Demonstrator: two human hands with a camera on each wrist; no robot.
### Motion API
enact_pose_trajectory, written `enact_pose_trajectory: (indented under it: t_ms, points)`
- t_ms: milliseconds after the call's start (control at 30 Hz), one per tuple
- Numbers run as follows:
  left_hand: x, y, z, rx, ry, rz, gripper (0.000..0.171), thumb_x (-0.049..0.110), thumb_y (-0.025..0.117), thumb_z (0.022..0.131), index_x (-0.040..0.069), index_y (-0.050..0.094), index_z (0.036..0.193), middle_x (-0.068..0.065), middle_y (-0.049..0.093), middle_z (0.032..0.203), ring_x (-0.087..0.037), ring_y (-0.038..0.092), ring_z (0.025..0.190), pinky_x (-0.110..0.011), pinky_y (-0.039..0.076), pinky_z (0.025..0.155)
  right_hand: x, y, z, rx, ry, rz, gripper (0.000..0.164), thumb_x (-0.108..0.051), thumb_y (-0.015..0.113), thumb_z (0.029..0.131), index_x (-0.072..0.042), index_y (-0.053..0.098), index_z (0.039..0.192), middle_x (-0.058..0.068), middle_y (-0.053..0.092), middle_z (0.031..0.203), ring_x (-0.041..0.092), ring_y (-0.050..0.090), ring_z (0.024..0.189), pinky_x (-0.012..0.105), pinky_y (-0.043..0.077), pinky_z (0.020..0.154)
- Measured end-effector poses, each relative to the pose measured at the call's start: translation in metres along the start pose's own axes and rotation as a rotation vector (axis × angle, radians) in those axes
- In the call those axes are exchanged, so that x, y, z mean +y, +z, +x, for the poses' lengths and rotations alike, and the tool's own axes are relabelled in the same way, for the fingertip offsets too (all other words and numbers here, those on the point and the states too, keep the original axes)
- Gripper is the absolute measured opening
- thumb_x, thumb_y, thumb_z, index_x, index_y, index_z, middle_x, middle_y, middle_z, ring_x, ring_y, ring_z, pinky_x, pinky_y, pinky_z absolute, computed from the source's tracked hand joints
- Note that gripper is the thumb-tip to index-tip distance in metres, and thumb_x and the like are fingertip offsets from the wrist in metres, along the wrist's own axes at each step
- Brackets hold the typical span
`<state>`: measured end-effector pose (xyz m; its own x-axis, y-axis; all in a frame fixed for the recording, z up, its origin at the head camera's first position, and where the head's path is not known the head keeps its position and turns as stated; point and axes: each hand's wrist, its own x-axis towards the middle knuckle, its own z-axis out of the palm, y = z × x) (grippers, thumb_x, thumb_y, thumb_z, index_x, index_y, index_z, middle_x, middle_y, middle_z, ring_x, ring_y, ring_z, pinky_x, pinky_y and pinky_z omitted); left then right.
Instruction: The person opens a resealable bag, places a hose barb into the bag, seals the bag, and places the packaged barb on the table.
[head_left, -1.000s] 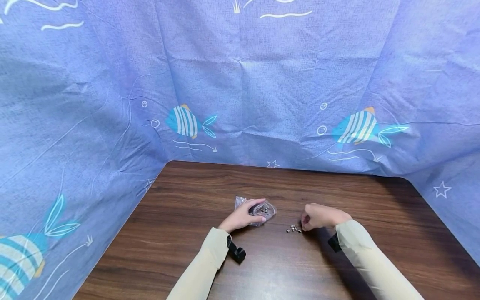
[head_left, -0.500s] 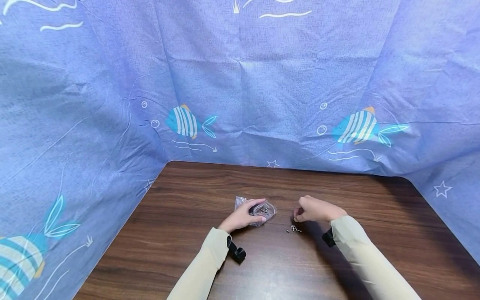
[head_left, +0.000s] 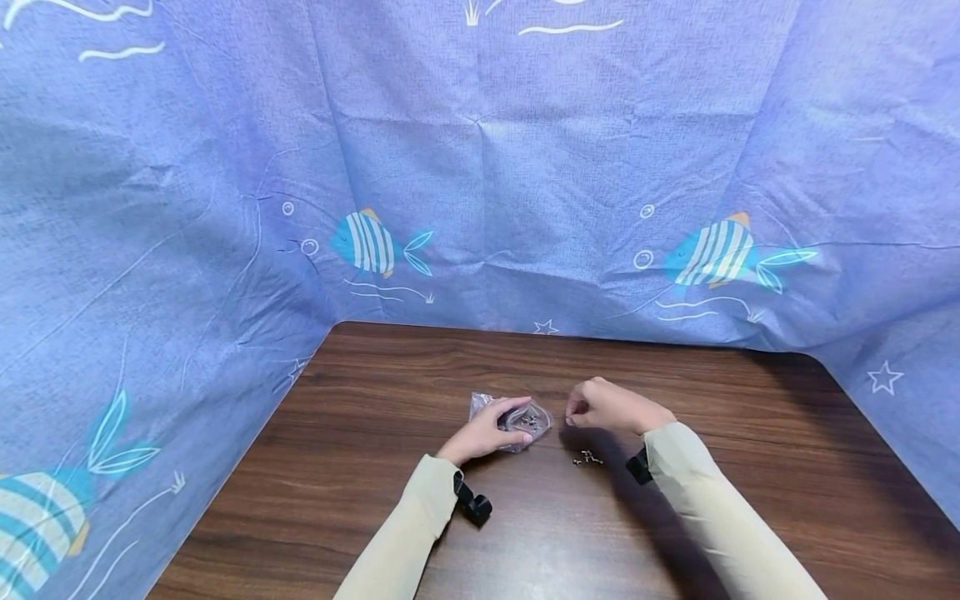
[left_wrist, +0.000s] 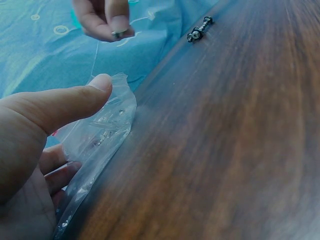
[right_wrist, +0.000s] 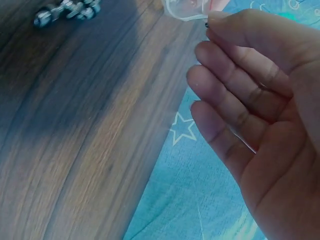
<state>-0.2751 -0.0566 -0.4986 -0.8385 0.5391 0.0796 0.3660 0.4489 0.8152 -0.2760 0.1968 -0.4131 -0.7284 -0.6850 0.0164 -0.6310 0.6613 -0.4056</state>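
Note:
My left hand [head_left: 483, 435] holds a clear plastic zip bag [head_left: 478, 404] on the table, its thumb and fingers curled at either side of the gaping mouth. Small metal screws [head_left: 530, 421] lie inside the bag. Just right of that mouth, my right hand [head_left: 618, 407] is raised over the table. Between its thumb and index finger it pinches a tiny metal screw [left_wrist: 116, 34], mostly covered by the fingertips; the other fingers are loosely bent in the right wrist view. A little heap of silvery screws [head_left: 587, 457] lies on the wood in front of the right hand.
The dark wood-grain table [head_left: 390, 367] has its far edge against a blue fish-patterned cloth [head_left: 555, 167], which also hangs at both sides. Each wrist wears a black camera mount [head_left: 474, 504].
My right hand has risen from the heap of screws and moved left and away from me, up beside the bag's mouth. The left hand and the bag have stayed in place.

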Motion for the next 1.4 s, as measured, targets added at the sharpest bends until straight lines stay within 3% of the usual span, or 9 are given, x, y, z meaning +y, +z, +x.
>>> enact_pose_trajectory:
  t_ms: [433,867,1400]
  points:
    - [-0.002,0.0,0.002,0.008,0.021,0.015,0.063,0.031,0.072,0.086,0.015,0.048,0.142,-0.011,0.049,0.142,-0.024,0.047,0.129,-0.044,0.036,0.109,-0.01,0.002,0.018,0.056,-0.035,-0.044,0.005,-0.011,0.07,0.084,-0.009,0.071,0.08,-0.007,0.064,0.074,-0.001,0.053,0.065,0.018,0.049,0.062]
    - [0.0,-0.002,0.002,-0.01,0.005,-0.006,0.063,0.033,0.071,0.087,0.017,0.048,0.143,-0.009,0.048,0.145,-0.026,0.042,0.134,-0.045,0.033,0.111,-0.015,0.008,0.033,0.064,-0.064,-0.082,0.008,-0.01,0.069,0.085,-0.01,0.068,0.077,-0.007,0.059,0.072,0.0,0.048,0.063,0.017,0.046,0.059]
    - [0.001,0.0,0.0,-0.008,0.001,-0.009,0.062,0.031,0.071,0.087,0.016,0.048,0.143,-0.01,0.048,0.144,-0.026,0.043,0.133,-0.046,0.034,0.11,-0.015,0.011,0.034,0.034,-0.039,-0.026,0.006,-0.011,0.07,0.085,-0.005,0.072,0.084,-0.005,0.064,0.075,0.0,0.051,0.063,0.017,0.047,0.059]
